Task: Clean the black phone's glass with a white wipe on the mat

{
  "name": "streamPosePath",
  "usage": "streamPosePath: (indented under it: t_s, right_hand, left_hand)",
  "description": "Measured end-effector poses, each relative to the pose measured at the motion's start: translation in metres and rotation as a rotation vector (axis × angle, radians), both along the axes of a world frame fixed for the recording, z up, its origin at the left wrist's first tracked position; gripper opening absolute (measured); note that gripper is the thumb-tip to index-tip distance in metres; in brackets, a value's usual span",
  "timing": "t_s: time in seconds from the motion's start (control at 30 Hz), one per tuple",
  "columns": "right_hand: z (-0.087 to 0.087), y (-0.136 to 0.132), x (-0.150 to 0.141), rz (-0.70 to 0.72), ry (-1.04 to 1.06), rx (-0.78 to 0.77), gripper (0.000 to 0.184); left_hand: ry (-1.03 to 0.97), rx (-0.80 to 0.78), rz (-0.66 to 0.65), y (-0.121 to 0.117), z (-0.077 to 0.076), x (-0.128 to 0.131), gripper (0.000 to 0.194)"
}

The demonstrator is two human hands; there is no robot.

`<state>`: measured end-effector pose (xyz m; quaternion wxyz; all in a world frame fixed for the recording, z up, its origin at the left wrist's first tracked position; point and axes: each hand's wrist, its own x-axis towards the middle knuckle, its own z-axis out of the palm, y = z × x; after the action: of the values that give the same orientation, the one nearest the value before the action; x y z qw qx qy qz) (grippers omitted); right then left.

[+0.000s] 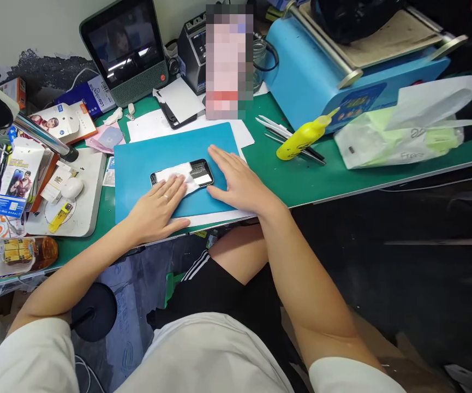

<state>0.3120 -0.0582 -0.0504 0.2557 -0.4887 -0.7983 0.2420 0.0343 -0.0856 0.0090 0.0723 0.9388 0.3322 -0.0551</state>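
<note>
One black-rimmed phone [201, 167] lies flat on a blue mat [170, 148], under one white wipe [174, 173] and a person's left hand [156, 207].

The phone's glossy dark face, bright white in one patch, shows at its right end; the wipe covers most of the rest. From where I stand, the left fingers lie straight and flat on the wipe, gripping nothing; the right hand [239, 183], thumb and fingers spread, is by the phone's right end, though I cannot tell whether the thumb touches. Beyond, on the green tabletop [269, 177], I count one yellow squeeze bottle [303, 139], one tissue pack [372, 143] and one blue machine [301, 76].
</note>
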Motion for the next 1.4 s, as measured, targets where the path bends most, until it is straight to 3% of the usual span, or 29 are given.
streamPosePath:
  t_s: [0.17, 0.27, 0.43, 0.57, 0.67, 0.77, 0.87, 0.97, 1.2, 1.3, 1.4]
  right_hand:
    - [-0.003, 0.002, 0.001, -0.015, 0.060, 0.011, 0.085]
    - [0.000, 0.002, 0.001, -0.035, 0.070, -0.013, 0.085]
    - [0.007, -0.001, -0.001, -0.024, 0.020, -0.049, 0.085]
    - [0.012, -0.002, -0.003, 0.008, -0.037, -0.068, 0.098]
    - [0.014, -0.002, -0.005, 0.001, -0.078, -0.065, 0.092]
    - [0.014, -0.002, -0.005, -0.008, -0.088, -0.058, 0.082]
    - [0.013, -0.003, -0.004, -0.007, -0.077, -0.057, 0.079]
    - [0.013, -0.005, -0.002, -0.011, -0.076, -0.066, 0.078]
    - [0.007, -0.008, 0.000, -0.029, -0.079, -0.033, 0.079]
    - [0.007, -0.011, -0.001, -0.047, -0.085, -0.015, 0.078]
    - [0.017, -0.015, -0.014, -0.103, -0.061, 0.064, 0.059]
  left_hand:
    - [-0.001, 0.003, -0.085, 0.032, -0.008, 0.051, 0.088]
    - [-0.021, 0.020, -0.070, 0.040, -0.011, 0.059, 0.083]
    - [-0.017, 0.015, 0.016, 0.041, -0.007, 0.022, 0.075]
    - [0.015, 0.017, 0.116, 0.033, 0.002, -0.015, 0.066]
    - [-0.021, 0.043, 0.138, 0.025, 0.008, -0.030, 0.057]
    - [-0.082, 0.066, 0.195, 0.026, 0.012, -0.035, 0.046]
    - [-0.129, 0.051, 0.310, 0.038, 0.013, -0.032, 0.046]
    - [-0.144, 0.071, 0.339, 0.053, 0.011, -0.030, 0.044]
    - [-0.310, 0.325, 0.554, 0.063, 0.001, -0.054, 0.038]
    - [-0.328, 0.251, 0.517, 0.057, -0.001, -0.050, 0.032]
    - [-0.350, 0.136, 0.393, 0.051, -0.003, -0.042, 0.036]
